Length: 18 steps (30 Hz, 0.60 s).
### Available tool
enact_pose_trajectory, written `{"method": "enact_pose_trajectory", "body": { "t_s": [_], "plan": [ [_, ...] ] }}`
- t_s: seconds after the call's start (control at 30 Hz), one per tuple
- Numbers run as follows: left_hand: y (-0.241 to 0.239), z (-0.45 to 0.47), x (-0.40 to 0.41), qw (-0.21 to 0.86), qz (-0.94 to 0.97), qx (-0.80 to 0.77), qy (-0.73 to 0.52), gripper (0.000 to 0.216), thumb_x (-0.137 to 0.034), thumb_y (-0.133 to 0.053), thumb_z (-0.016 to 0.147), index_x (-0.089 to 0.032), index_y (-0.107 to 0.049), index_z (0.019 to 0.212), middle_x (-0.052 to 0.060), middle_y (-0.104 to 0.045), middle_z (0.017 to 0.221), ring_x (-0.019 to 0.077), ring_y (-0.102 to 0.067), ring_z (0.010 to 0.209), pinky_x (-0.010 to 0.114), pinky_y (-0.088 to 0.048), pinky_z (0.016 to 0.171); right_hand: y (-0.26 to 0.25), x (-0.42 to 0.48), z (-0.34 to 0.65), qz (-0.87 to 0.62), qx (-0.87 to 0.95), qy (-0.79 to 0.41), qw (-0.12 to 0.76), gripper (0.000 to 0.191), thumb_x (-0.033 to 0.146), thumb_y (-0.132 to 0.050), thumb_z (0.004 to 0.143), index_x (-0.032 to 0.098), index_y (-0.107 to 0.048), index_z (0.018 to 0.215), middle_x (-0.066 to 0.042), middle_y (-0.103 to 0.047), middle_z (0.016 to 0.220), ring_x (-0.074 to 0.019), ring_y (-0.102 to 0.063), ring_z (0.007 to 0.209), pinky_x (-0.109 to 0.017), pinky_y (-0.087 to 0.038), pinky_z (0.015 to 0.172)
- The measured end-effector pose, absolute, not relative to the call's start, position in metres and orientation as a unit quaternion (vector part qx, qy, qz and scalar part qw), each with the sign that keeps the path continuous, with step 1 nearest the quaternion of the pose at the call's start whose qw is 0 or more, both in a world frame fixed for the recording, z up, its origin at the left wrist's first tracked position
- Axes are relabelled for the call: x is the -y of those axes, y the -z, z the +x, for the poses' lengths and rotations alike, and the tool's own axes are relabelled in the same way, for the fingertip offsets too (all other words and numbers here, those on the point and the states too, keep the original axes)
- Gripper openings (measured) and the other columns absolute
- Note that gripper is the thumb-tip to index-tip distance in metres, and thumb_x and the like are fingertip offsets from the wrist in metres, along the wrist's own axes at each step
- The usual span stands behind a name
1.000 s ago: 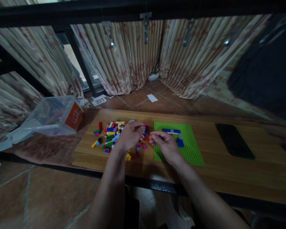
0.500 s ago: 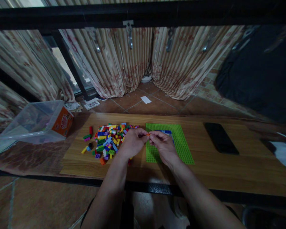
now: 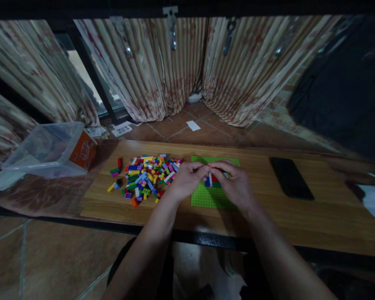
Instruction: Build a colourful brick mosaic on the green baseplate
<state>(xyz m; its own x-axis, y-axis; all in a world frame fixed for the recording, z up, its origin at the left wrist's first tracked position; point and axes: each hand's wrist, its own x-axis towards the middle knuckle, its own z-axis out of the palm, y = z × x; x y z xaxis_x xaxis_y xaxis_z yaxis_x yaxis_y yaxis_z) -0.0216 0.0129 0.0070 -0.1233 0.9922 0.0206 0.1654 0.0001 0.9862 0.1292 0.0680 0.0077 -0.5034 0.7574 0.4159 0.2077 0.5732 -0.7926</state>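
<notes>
A small orange toy brick [image 3: 210, 167] shows between the fingertips of both hands, mostly covered by them. My left hand [image 3: 187, 177] pinches it from the left, and my right hand [image 3: 237, 181] pinches it from the right. Below them lies a green studded baseplate [image 3: 211, 201], partly hidden by the hands. Blue, white and red bricks [image 3: 214, 180] sit on the plate under my fingers; how they join is hidden. Left of my left hand spreads a loose pile of colourful bricks [image 3: 150, 177].
A black phone [image 3: 291, 178] lies on the wooden table [image 3: 268, 225] at the right. A clear plastic box [image 3: 46, 152] with an orange label stands at the far left. Curtains [image 3: 171, 79] hang behind the table, and a white paper [image 3: 193, 125] lies on the floor.
Both hands have moved right with the orange brick, from the baseplate's left edge to over its middle. The view has tilted slightly down.
</notes>
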Motion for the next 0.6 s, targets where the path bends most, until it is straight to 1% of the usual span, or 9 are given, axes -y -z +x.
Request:
{"method": "enact_pose_trajectory", "body": {
  "t_s": [0.1,0.2,0.27,0.33,0.43,0.6],
  "plan": [
    [-0.004,-0.017,-0.015,0.405,0.529,-0.575,-0.475,0.035,-0.044,-0.048,0.088,-0.014,-0.066,0.081,0.002,-0.064,0.072,0.0126,-0.059,0.067,0.023,-0.045,0.062,-0.009,-0.079,0.147,-0.316,0.803,-0.315,0.396,0.017,0.034,-0.059,0.086,0.025,-0.073,0.090,-0.004,-0.069,0.091,-0.0193,-0.063,0.088,-0.035,-0.049,0.081],
    [0.000,-0.020,-0.015,0.367,0.539,-0.601,-0.462,0.034,-0.042,-0.046,0.089,-0.016,-0.066,0.091,0.002,-0.065,0.076,0.0136,-0.060,0.069,0.023,-0.045,0.062,-0.003,-0.095,0.168,-0.372,0.766,-0.317,0.418,0.019,0.038,-0.062,0.082,0.023,-0.073,0.086,-0.005,-0.070,0.091,-0.0203,-0.064,0.084,-0.035,-0.050,0.075],
    [0.000,-0.025,-0.014,0.335,0.543,-0.622,-0.453,0.029,-0.037,-0.048,0.088,-0.016,-0.067,0.094,0.002,-0.067,0.079,0.0144,-0.061,0.071,0.024,-0.046,0.063,0.004,-0.105,0.180,-0.423,0.747,-0.327,0.395,0.022,0.041,-0.064,0.079,0.021,-0.073,0.084,-0.006,-0.071,0.090,-0.0205,-0.064,0.079,-0.035,-0.050,0.072],
    [-0.001,-0.030,-0.012,0.309,0.551,-0.641,-0.437,0.026,-0.032,-0.050,0.086,-0.016,-0.068,0.094,0.003,-0.068,0.082,0.0149,-0.061,0.073,0.024,-0.046,0.065,0.011,-0.110,0.188,-0.452,0.749,-0.332,0.353,0.022,0.041,-0.066,0.077,0.021,-0.074,0.082,-0.006,-0.072,0.088,-0.0206,-0.065,0.077,-0.036,-0.049,0.072],
    [-0.006,-0.031,-0.009,0.290,0.564,-0.663,-0.398,0.023,-0.027,-0.050,0.085,-0.016,-0.069,0.090,0.003,-0.070,0.082,0.0152,-0.061,0.072,0.025,-0.046,0.066,0.023,-0.113,0.189,-0.443,0.777,-0.335,0.298,0.016,0.037,-0.067,0.076,0.024,-0.075,0.080,-0.004,-0.073,0.086,-0.0210,-0.066,0.081,-0.036,-0.049,0.076],
    [-0.012,-0.023,-0.006,0.283,0.587,-0.674,-0.349,0.023,-0.027,-0.051,0.086,-0.017,-0.071,0.091,0.003,-0.071,0.084,0.0164,-0.063,0.075,0.026,-0.047,0.071,0.035,-0.114,0.180,-0.438,0.789,-0.329,0.278,0.014,0.035,-0.067,0.075,0.025,-0.075,0.080,-0.002,-0.074,0.086,-0.0205,-0.066,0.081,-0.037,-0.049,0.078]
  ]
}}
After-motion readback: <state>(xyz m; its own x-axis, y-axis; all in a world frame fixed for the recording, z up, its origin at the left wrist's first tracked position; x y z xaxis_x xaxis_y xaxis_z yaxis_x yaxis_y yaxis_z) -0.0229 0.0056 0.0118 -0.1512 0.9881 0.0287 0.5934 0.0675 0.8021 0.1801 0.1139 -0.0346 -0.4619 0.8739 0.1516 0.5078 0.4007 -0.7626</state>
